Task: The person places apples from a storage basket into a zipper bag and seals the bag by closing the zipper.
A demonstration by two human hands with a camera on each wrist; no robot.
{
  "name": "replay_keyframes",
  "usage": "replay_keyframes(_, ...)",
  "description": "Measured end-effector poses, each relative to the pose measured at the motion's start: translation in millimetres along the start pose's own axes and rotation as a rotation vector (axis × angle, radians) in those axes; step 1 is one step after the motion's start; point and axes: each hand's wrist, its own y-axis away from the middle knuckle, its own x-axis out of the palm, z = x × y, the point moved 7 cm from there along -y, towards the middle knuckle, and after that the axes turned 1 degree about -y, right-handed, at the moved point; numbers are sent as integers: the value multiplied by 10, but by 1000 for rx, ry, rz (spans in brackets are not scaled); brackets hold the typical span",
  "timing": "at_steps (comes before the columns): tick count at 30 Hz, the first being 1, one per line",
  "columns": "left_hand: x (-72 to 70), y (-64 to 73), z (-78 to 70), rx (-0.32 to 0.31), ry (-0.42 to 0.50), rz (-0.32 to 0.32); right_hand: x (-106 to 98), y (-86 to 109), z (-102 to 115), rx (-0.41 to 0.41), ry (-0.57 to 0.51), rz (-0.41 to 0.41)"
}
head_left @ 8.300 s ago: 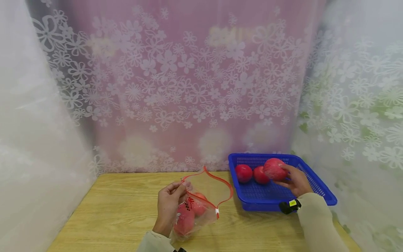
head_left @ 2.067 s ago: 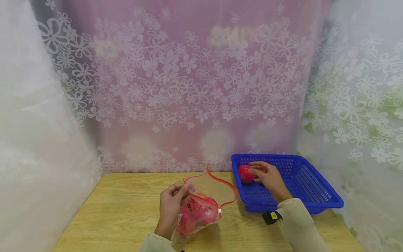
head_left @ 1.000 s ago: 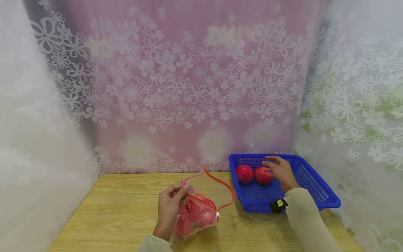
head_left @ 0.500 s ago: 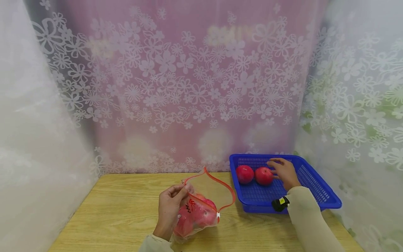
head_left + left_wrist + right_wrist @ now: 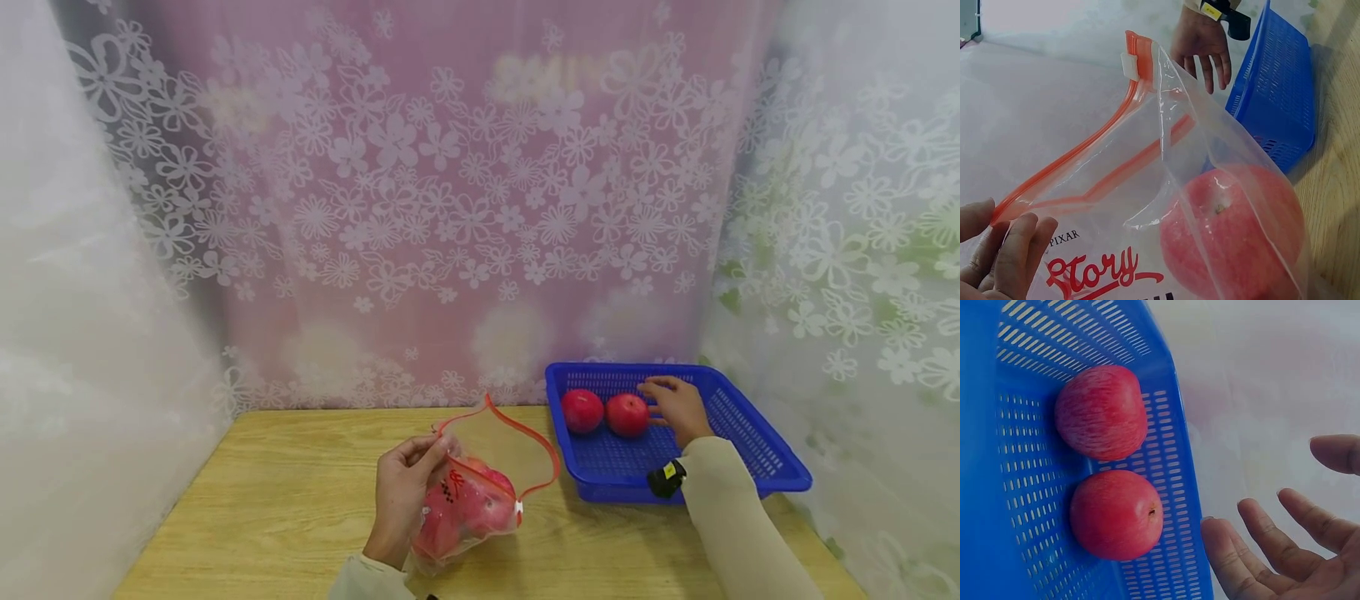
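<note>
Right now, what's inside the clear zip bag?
The clear zip bag holds at least two red apples; what lies behind them, or behind the left hand at the rim, is covered.

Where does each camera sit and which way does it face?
Head: on the head, facing forward and down over table, bag, basket; left hand, right hand, sleeves show.
Left wrist: on that wrist, facing across the bag toward the basket; left hand near, right hand beyond.
Right wrist: on that wrist, facing into basket at two apples; right hand shows.
Head and left wrist share bag, basket.
</note>
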Motion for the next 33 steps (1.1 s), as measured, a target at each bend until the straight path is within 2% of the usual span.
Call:
replay_keyframes(7,-15,-17,-12,18,14,-2,-2,-102,-72,38,-33,-25)
replay_keyframes(18,-32,-25,-2,8,27,8,26,-166,-222,135,-154,-36)
replay_keyframes(26,-53,-35,4,-6,17,5,0,-267,-412,243,-292,-158)
replay_keyframes(33,-52,-41,-2,8,31,24,-23,-358,-612,349,-323,-242)
